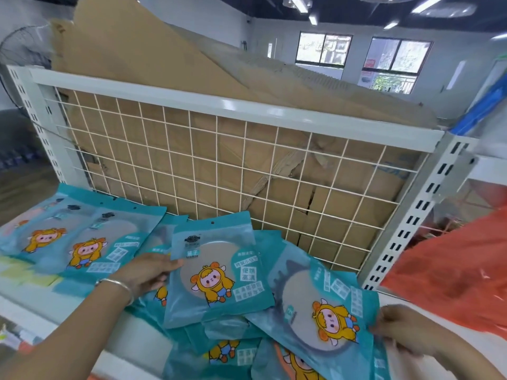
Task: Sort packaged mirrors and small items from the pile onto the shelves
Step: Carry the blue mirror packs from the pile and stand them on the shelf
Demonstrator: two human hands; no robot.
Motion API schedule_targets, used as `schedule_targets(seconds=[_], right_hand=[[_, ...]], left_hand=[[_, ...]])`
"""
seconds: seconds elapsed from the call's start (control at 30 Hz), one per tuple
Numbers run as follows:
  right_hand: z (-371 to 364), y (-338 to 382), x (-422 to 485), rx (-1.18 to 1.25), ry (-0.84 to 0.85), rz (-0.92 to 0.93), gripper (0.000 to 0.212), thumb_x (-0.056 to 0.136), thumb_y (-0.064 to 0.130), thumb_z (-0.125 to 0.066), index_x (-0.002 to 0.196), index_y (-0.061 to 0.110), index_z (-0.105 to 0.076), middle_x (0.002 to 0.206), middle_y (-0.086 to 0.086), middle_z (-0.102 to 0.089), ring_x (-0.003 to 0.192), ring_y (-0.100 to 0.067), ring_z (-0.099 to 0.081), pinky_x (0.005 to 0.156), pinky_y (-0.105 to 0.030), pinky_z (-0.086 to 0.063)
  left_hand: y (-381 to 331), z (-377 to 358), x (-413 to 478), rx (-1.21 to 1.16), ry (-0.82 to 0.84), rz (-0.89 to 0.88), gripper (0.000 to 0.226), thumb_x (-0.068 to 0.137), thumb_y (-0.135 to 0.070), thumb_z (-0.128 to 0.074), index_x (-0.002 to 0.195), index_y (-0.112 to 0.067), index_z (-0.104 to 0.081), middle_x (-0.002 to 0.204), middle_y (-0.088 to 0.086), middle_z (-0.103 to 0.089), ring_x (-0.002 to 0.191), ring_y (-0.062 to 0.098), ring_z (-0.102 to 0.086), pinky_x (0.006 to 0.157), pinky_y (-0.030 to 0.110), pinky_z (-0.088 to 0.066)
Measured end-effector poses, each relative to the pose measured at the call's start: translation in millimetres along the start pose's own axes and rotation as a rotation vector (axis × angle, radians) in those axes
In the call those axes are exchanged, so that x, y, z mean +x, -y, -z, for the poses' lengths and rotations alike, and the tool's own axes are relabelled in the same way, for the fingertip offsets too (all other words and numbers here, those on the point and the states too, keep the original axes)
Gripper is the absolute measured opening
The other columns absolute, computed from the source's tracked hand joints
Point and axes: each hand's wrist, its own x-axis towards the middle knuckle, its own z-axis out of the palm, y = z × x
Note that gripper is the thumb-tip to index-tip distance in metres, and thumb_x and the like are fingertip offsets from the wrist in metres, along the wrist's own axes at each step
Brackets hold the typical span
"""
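Note:
Teal packaged mirrors with a yellow cartoon figure lie in a loose pile point(227, 349) on a white shelf point(137, 335). My left hand point(145, 272), with a silver bracelet on the wrist, grips the left edge of an upright mirror pack point(216, 267) in the middle. My right hand point(403, 327) pinches the right edge of a tilted mirror pack point(321, 305) lying on the pile. To the left, two mirror packs point(82, 242) lie overlapping in a neater row against the back.
A white wire grid panel point(219, 165) backs the shelf, with flattened cardboard point(170, 64) stacked behind and above it. A slotted metal upright point(406, 215) stands at the right. An orange plastic bag point(452, 270) lies at the right edge. A fan point(24, 50) stands far left.

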Motion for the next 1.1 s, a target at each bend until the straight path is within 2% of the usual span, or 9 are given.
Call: schedule_targets(seconds=[0.07, 0.13, 0.27, 0.5, 0.67, 0.8, 0.9, 0.97, 1.1], right_hand=[[10, 9, 6, -0.227, -0.202, 0.157, 0.014, 0.088, 0.019, -0.063, 0.075, 0.014, -0.058, 0.068, 0.005, -0.059, 0.062, -0.008, -0.054, 0.056, -0.021, -0.04], [10, 28, 16, -0.209, -0.283, 0.258, 0.012, 0.088, 0.03, -0.063, 0.085, 0.019, -0.06, 0.084, 0.005, -0.064, 0.077, -0.011, -0.059, 0.066, -0.026, -0.047], [-5, 57, 38, -0.271, -0.004, 0.216, 0.029, 0.083, 0.047, -0.066, 0.102, 0.026, -0.062, 0.098, 0.007, -0.068, 0.083, -0.006, -0.065, 0.078, -0.026, -0.055], [2, 52, 47, -0.259, 0.146, 0.119, 0.062, 0.06, 0.052, -0.08, 0.109, 0.024, -0.054, 0.109, 0.005, -0.066, 0.097, -0.013, -0.065, 0.092, -0.033, -0.054], [7, 30, 41, -0.253, 0.243, 0.129, 0.056, 0.067, 0.063, -0.071, 0.11, 0.028, -0.063, 0.104, 0.013, -0.072, 0.095, -0.006, -0.068, 0.094, -0.031, -0.052], [13, 15, 27, -0.007, 0.202, 0.059, 0.033, 0.082, 0.043, -0.07, 0.104, 0.018, -0.072, 0.098, 0.001, -0.075, 0.091, -0.017, -0.072, 0.076, -0.023, -0.054], [16, 12, 13, 0.218, 0.146, 0.055, 0.023, 0.088, 0.023, -0.066, 0.1, 0.005, -0.072, 0.094, -0.009, -0.075, 0.089, -0.025, -0.072, 0.067, -0.025, -0.056], [15, 12, 5, 0.244, 0.087, 0.083, 0.022, 0.09, 0.02, -0.062, 0.1, 0.002, -0.072, 0.093, -0.01, -0.075, 0.087, -0.026, -0.072, 0.069, -0.027, -0.058], [9, 8, -10, 0.273, -0.003, 0.112, 0.024, 0.092, 0.02, -0.06, 0.102, 0.0, -0.068, 0.094, -0.012, -0.075, 0.086, -0.029, -0.072, 0.084, -0.042, -0.057]], left_hand=[[3, -1, 2, 0.04, -0.004, -0.032, 0.029, 0.078, -0.027, -0.073, 0.09, -0.004, -0.06, 0.063, 0.004, -0.047, 0.051, 0.011, -0.034, 0.046, 0.018, -0.032], [4, -2, 1, 0.101, -0.008, -0.064, 0.03, 0.079, -0.03, -0.071, 0.085, -0.004, -0.058, 0.057, 0.003, -0.045, 0.049, 0.014, -0.032, 0.046, 0.019, -0.031], [6, -4, -2, 0.137, -0.016, -0.097, 0.03, 0.08, -0.032, -0.07, 0.075, -0.007, -0.054, 0.052, 0.003, -0.043, 0.047, 0.013, -0.029, 0.049, 0.023, -0.03], [9, -5, -5, 0.085, -0.034, -0.11, 0.029, 0.076, -0.03, -0.075, 0.074, -0.008, -0.055, 0.063, 0.013, -0.049, 0.052, 0.015, -0.035, 0.05, 0.024, -0.033], [9, -6, -10, 0.087, -0.046, -0.086, 0.031, 0.077, -0.033, -0.074, 0.076, -0.009, -0.054, 0.082, 0.017, -0.059, 0.07, 0.024, -0.047, 0.069, 0.034, -0.045], [3, -11, -18, 0.106, -0.027, -0.093, 0.03, 0.079, -0.031, -0.073, 0.08, -0.005, -0.059, 0.088, 0.03, -0.067, 0.069, 0.025, -0.058, 0.077, 0.039, -0.054], [-1, -18, -28, 0.003, -0.014, -0.113, 0.016, 0.084, -0.016, -0.067, 0.088, 0.0, -0.067, 0.074, 0.017, -0.072, 0.058, 0.019, -0.067, 0.055, 0.025, -0.056], [-4, -22, -34, -0.105, 0.008, -0.121, 0.02, 0.084, -0.012, -0.066, 0.097, 0.003, -0.067, 0.085, 0.02, -0.073, 0.072, 0.029, -0.071, 0.063, 0.032, -0.058], [-12, -34, -36, -0.093, -0.054, -0.231, 0.01, 0.084, -0.009, -0.065, 0.081, -0.001, -0.068, 0.071, 0.013, -0.072, 0.059, 0.025, -0.068, 0.063, 0.036, -0.057]])
